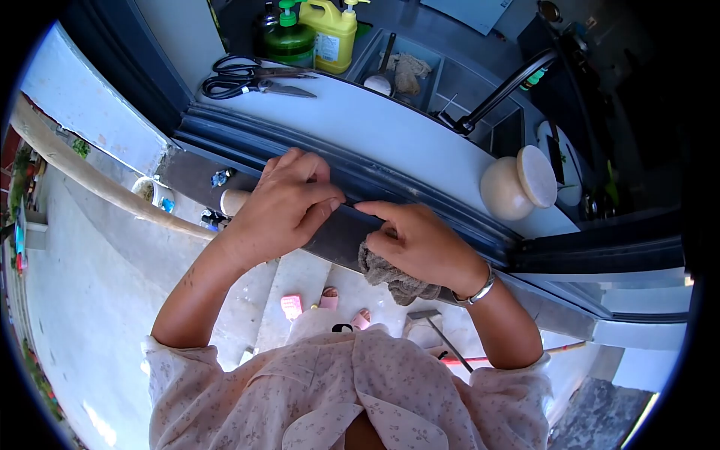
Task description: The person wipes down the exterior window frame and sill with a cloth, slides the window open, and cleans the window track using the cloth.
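My left hand (289, 199) is over the dark window track (360, 169), its fingers curled and thumb and forefinger pinched together. A tiny dark bit shows near those fingertips, too small to name. Close on the right, my right hand (420, 236) points its forefinger toward the same spot, the tip almost meeting my left hand. Under its palm and curled fingers is a crumpled grey-brown cloth (401, 283), which hangs over the outer edge of the sill (330, 244).
Scissors (262, 88) lie on the white inner ledge (360, 112), and a round pale jar (506, 187) stands at its right end. Beyond are a yellow jug (330, 37), a green pump bottle (291, 41), a sink (431, 97) and a black faucet (499, 94). A wooden pole (97, 172) slants at left.
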`<action>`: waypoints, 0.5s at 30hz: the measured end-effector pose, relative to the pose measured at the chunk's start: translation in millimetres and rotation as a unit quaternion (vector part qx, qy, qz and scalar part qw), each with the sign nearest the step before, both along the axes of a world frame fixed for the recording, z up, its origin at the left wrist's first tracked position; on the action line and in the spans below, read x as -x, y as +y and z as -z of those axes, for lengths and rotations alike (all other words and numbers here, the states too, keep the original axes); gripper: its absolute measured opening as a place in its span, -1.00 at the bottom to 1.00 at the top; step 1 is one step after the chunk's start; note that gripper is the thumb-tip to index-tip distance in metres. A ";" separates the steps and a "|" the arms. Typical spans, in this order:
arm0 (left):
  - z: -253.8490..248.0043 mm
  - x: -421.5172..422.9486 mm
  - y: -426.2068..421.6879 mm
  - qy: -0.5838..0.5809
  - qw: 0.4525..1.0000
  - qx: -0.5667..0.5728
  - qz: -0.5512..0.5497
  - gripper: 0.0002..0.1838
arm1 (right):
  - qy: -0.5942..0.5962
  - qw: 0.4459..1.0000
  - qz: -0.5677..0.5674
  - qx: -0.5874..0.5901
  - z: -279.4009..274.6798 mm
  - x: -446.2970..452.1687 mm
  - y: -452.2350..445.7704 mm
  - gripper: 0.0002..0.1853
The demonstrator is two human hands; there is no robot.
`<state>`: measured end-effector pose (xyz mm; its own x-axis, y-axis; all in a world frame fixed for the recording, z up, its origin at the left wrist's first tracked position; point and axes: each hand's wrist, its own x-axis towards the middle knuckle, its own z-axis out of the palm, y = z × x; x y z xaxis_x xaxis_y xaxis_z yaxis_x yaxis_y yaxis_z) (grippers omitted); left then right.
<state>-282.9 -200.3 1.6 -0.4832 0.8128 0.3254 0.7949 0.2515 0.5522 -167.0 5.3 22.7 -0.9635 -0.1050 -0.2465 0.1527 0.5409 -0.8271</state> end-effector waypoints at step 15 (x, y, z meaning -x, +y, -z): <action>-3.0 4.7 -6.2 -0.126 0.988 -0.080 -0.037 -0.83 | 0.085 0.993 0.083 0.022 -4.0 -10.7 9.3 -0.73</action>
